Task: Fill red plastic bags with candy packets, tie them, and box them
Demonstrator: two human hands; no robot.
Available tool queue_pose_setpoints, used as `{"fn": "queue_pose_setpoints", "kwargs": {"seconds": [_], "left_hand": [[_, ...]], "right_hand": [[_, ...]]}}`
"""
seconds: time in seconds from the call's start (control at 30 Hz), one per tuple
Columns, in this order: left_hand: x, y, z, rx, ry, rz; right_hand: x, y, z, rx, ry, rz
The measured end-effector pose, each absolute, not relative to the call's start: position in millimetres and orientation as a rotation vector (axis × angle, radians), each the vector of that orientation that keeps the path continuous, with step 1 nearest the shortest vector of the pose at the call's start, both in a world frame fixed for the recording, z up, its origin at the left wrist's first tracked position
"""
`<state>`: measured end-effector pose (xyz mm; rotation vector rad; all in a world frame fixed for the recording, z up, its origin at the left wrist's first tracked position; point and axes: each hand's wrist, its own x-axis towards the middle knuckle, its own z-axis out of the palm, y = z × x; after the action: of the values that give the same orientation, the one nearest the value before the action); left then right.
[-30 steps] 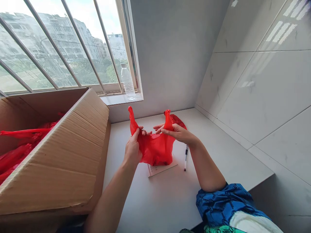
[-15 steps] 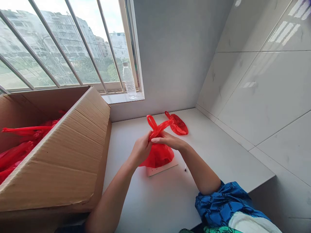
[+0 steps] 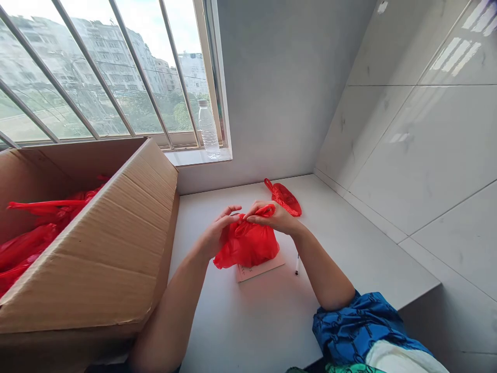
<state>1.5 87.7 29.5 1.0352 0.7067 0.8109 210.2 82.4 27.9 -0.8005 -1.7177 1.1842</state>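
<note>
A red plastic bag (image 3: 252,246) sits bunched on the white tabletop, partly over a pale booklet (image 3: 260,270). My right hand (image 3: 274,217) pinches the bag's gathered top, where a loop of red plastic shows by the fingers. On the bag's left side is my left hand (image 3: 221,228), its fingers apart and the thumb beside the knot; whether it touches the bag I cannot tell. What the bag contains is hidden. Just behind my right hand lies a second red bag (image 3: 287,198), tied, with a loop at its top.
A large open cardboard box (image 3: 112,248) with red plastic bags (image 3: 34,243) inside stands at the left. A pen (image 3: 297,265) lies by my right forearm. A clear bottle (image 3: 208,129) stands on the sill of the barred window. Walls border the white table (image 3: 248,326) behind and right.
The raised red loop and strand have come down to the knot. My left hand has loosened and shifted left, its fingers spreading, while my right hand now pinches the bag's top.
</note>
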Motion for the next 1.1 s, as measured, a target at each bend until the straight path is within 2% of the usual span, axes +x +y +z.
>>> {"fn": "queue_pose_setpoints", "kwargs": {"seconds": [0.13,0.3,0.6,0.73,0.87,1.0,1.1], "left_hand": [[4.7,84.7,27.8,1.448,0.822,0.832],[10.4,84.5,18.6,1.724,1.036,0.980],[5.0,81.6,28.4,1.157,0.666,1.046],[-1.0,97.5,7.7,0.961,0.843,1.353],[-14.6,114.4,-23.9,0.883,1.043,1.561],[-32.9,102.4,-37.9,1.084,1.162,1.430],[-40.7,80.0,-33.4,1.412,1.365,1.160]], "right_hand": [[204.2,80.7,25.7,-0.859,-1.675,0.961],[197.1,75.8,22.3,-0.838,-1.719,0.929],[212.9,56.9,23.3,-0.803,-1.742,0.666],[227.5,35.3,2.6,-0.854,-1.776,0.640],[253.0,13.5,-26.8,-1.004,-1.765,0.834],[283.9,5.1,-42.5,-1.086,-1.705,1.118],[292.9,12.7,-48.8,-1.270,-1.736,0.971]]}}
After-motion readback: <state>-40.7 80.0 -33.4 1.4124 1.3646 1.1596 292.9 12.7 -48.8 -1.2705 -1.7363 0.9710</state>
